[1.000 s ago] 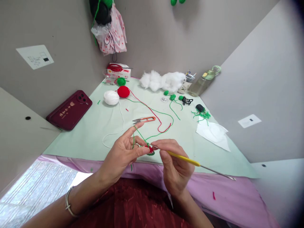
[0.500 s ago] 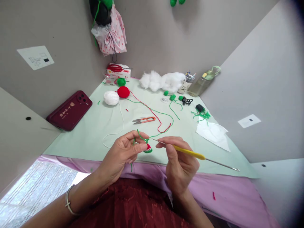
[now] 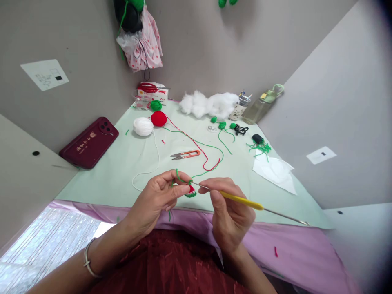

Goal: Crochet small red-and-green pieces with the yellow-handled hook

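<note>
Between the thumb and fingers of my left hand (image 3: 163,192) is a small crocheted piece (image 3: 191,191), red with a white and green edge. Green yarn (image 3: 181,179) loops up over the left fingers, and a tail hangs below the hand. My right hand (image 3: 231,214) is closed like a pen grip on a crochet hook (image 3: 245,201) with a yellow handle and metal at both ends. The hook's thin tip meets the green yarn at the top of the piece; whether it passes through a stitch is too small to tell.
Orange thread snips (image 3: 185,155) lie just beyond my hands. Behind them are a white yarn ball (image 3: 143,126), a red yarn ball (image 3: 159,119) and white stuffing (image 3: 209,104). A phone (image 3: 89,143) leans at left; a bottle (image 3: 262,104) stands back right.
My right hand has moved slightly left, bringing the hook's tip from just beside the crocheted piece to the green yarn at its top. The left hand has stayed nearly still.
</note>
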A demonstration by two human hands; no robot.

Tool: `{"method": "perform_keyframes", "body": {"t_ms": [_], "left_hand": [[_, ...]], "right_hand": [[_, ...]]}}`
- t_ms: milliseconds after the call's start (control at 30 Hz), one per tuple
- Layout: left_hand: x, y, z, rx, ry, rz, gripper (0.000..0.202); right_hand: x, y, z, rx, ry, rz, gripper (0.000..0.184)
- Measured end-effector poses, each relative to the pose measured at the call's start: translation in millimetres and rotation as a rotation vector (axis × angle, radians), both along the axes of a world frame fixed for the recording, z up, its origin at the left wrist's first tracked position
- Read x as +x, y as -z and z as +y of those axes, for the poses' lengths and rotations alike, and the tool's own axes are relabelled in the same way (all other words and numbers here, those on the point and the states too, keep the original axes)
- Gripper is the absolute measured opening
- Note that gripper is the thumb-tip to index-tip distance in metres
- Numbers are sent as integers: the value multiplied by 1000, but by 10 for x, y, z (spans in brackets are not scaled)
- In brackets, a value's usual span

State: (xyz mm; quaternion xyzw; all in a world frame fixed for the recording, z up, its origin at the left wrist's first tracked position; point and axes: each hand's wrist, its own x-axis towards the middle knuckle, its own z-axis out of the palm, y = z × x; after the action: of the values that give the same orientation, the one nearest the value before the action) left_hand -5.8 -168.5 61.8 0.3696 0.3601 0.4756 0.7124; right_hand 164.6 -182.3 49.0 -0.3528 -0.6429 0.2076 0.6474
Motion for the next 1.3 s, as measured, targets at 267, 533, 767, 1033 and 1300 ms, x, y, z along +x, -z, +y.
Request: {"method": "perform_keyframes", "body": {"t_ms": [267,533,767,1033,1300], "left_hand": [[8,1,-5,-19,21,-13,19],[-5,29,-4,5,6,34,22],[13,72,-15,58,-30,109,22],[3,93,-25,131,-84,134,19],[4,96,-20,125,-87,143,19]], "right_hand": [[-1,23,-3,-10,-16,23,25],[-11,4,-7,17,-1,35,26],[-27,-4,-11,-6,-59,19,28],[-5,7,-21,-10,-56,-23,29],[8,13,-25,-11,-43,-9,28]]}}
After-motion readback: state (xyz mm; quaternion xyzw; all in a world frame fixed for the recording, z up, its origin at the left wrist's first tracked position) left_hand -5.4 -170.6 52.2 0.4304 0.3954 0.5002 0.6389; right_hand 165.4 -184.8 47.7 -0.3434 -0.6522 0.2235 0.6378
